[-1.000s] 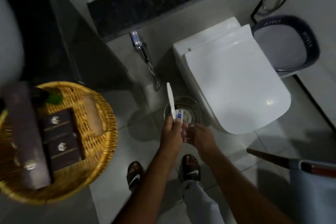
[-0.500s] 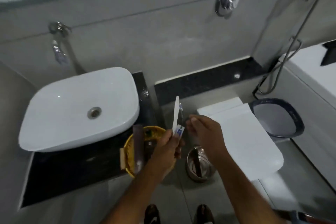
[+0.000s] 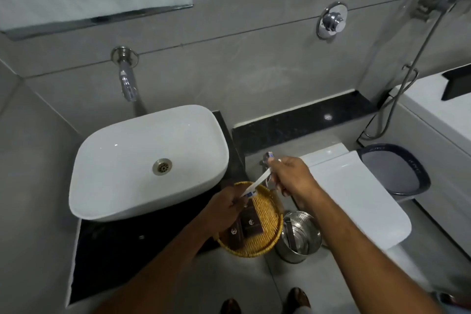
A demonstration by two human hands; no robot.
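Both hands were on the slim white packet (image 3: 260, 181). My left hand (image 3: 229, 205) had its fingers curled in, thumb and fingertips pinching the lower end with the blue label. My right hand (image 3: 293, 178) was closed round the upper end, knuckles up; the packet ran in under its fingers, so I couldn't tell how much of it was covered.

The packet was tilted, low end left, high end right. It was held in the air over the far rim of the wicker basket (image 3: 279, 214), not touching it.

The basket sat at the right end of the black counter (image 3: 114, 250), just beside the white sink basin (image 3: 122, 160). Two dark boxes (image 3: 252, 223) lay flat in it, partly under my left hand.

A steel bin (image 3: 298, 237) stood on the floor just right of the basket, below my right forearm. The toilet lid (image 3: 356, 191) was down, further right. The wall tap (image 3: 126, 79) sat above the basin.
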